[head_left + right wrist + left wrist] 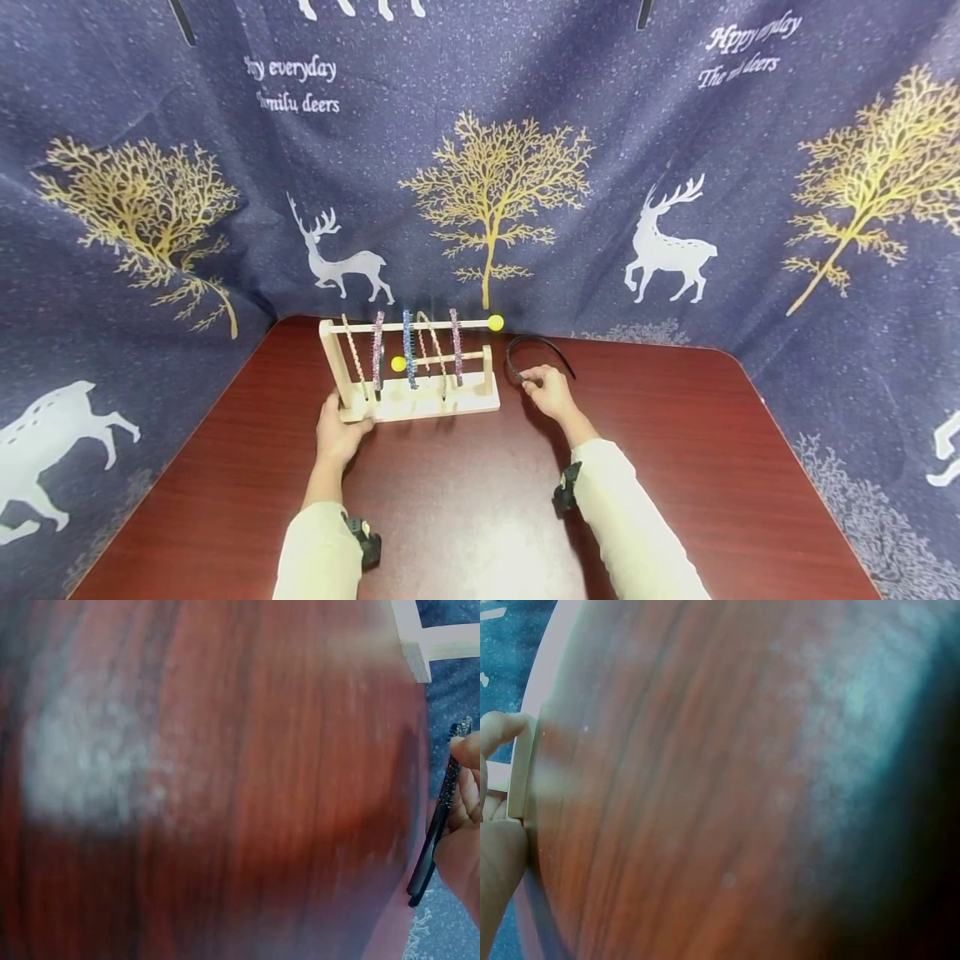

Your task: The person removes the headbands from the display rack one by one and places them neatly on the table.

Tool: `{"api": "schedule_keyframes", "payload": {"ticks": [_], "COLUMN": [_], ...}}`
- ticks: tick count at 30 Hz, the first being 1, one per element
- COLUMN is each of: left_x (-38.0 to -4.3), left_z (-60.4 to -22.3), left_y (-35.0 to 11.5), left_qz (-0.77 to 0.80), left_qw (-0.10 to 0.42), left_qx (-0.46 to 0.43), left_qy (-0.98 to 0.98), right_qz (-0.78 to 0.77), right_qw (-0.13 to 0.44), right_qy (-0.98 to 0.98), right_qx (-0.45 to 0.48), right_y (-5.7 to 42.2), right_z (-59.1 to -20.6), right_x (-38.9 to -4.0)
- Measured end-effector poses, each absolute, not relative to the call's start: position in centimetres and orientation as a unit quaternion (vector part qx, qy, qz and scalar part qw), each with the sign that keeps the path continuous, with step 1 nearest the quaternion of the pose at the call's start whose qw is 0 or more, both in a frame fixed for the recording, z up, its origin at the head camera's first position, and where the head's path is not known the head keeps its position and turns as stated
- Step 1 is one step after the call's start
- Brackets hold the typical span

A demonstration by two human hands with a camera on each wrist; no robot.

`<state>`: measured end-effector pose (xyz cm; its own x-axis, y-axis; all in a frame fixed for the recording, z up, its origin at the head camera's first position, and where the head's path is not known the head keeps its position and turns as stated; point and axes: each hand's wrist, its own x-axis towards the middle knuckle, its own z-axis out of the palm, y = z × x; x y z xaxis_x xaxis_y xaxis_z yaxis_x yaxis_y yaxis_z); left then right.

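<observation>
A pale wooden rack with two horizontal bars stands at the back of the table. My left hand grips the left end of its base; the left wrist view shows fingers and thumb on the board's edge. Over the bars hang a blue headband, a pink glittery headband, a purplish headband and several thin beige ones. Right of the rack, my right hand pinches one side of a black headband. Dark sparkly stones on this headband show in the right wrist view.
Yellow balls cap the bars, one on the upper bar's right end and one on the lower bar's left end. The reddish-brown table ends at a blue cloth backdrop printed with deer and trees.
</observation>
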<state>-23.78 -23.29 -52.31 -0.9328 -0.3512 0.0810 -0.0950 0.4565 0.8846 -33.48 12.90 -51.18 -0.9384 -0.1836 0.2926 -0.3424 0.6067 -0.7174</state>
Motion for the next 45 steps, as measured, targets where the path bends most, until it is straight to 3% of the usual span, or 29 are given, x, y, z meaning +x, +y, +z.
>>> {"api": "schedule_keyframes", "payload": {"ticks": [8, 20, 30, 45], "left_x": [-24.0, -24.2, -23.9, -23.8], "left_z": [-52.4, -52.4, -52.7, -52.5], "left_y": [-23.3, -23.1, -22.8, -23.3], "left_qz": [-0.504, -0.506, -0.509, -0.512], "left_qw": [0.136, 0.140, 0.126, 0.130], "left_qx": [0.128, 0.130, 0.133, 0.130], "left_qy": [-0.843, -0.841, -0.841, -0.839], "right_qz": [0.413, 0.383, 0.380, 0.578], "right_qw": [0.097, 0.060, 0.101, 0.064], "right_qy": [-0.883, -0.910, -0.899, -0.795], "right_qx": [0.200, 0.146, 0.191, 0.171], "right_y": [13.3, 12.8, 12.8, 10.0], "right_z": [-52.3, -51.4, -49.5, -47.1], "right_x": [-34.5, -34.0, -31.2, -28.8]}}
